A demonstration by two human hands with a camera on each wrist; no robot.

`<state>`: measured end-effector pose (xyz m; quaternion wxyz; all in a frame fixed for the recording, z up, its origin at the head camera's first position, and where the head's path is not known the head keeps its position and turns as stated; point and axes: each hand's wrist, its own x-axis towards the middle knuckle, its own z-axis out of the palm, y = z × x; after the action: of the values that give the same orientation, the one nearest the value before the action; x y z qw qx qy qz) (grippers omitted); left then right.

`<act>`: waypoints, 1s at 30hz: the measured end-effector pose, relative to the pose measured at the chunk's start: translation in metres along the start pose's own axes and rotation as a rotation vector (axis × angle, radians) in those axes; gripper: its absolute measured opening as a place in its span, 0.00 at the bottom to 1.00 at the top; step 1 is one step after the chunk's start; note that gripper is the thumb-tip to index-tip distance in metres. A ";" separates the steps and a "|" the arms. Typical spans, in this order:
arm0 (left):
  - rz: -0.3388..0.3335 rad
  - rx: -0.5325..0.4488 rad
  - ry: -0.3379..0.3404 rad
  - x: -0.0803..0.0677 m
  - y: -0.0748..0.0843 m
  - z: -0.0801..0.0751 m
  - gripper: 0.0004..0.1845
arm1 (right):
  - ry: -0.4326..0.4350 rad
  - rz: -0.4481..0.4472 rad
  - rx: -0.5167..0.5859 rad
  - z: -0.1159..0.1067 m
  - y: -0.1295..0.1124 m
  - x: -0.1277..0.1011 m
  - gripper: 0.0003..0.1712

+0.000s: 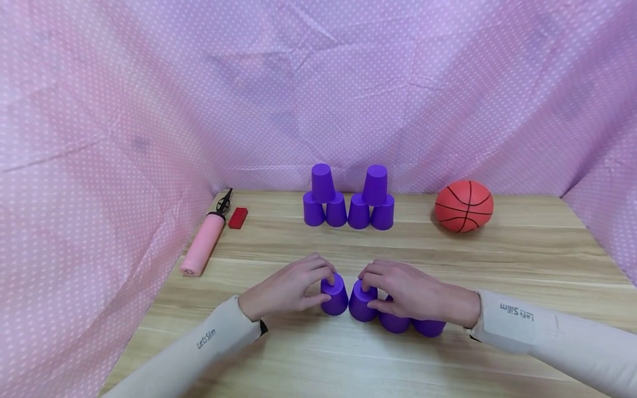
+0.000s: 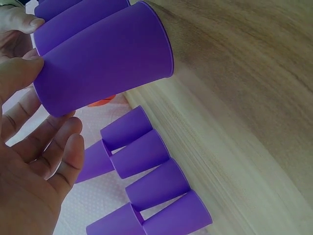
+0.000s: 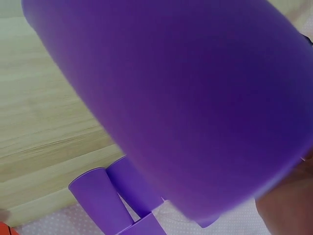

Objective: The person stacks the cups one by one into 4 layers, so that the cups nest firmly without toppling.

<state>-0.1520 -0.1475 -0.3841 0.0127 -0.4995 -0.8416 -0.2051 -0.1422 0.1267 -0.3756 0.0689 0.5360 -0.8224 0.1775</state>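
Note:
Several purple cups stand upside down in a row near the front of the table. My left hand point(image 1: 297, 286) pinches the leftmost cup point(image 1: 335, 298) near its base, which faces up. In the left wrist view the thumb point(image 2: 19, 73) lies on that cup's side. Just right of it, my right hand point(image 1: 415, 292) grips the second cup point(image 1: 362, 305) between thumb and fingers. Two more cups, a third point(image 1: 395, 324) and a fourth point(image 1: 429, 328), stand partly hidden under the right hand. A large purple cup point(image 3: 171, 98) blocks most of the right wrist view.
Behind stand two small cup pyramids, a left one point(image 1: 322, 185) and a right one point(image 1: 375, 188), each two cups below and one above. A red basketball point(image 1: 464, 207) sits at the back right. At the left lie a pink hand pump point(image 1: 203, 244) and a red brick point(image 1: 238, 218).

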 end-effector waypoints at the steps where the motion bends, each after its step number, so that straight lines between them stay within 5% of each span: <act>1: -0.001 0.002 -0.001 0.000 0.000 0.000 0.10 | 0.002 -0.003 0.001 0.000 0.000 0.000 0.13; 11: -0.021 0.042 0.038 0.006 0.000 -0.014 0.10 | 0.078 -0.061 0.028 -0.010 0.009 -0.003 0.13; 23: 0.026 0.104 0.297 0.029 -0.020 -0.058 0.12 | 0.233 -0.041 0.009 -0.047 0.031 0.010 0.14; 30: 0.021 0.165 0.384 0.061 -0.044 -0.076 0.13 | 0.384 -0.022 -0.092 -0.088 0.050 0.031 0.13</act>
<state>-0.2340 -0.1421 -0.3149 0.2159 -0.4572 -0.8325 -0.2266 -0.2077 0.1502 -0.2957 0.2508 0.4974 -0.7955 0.2383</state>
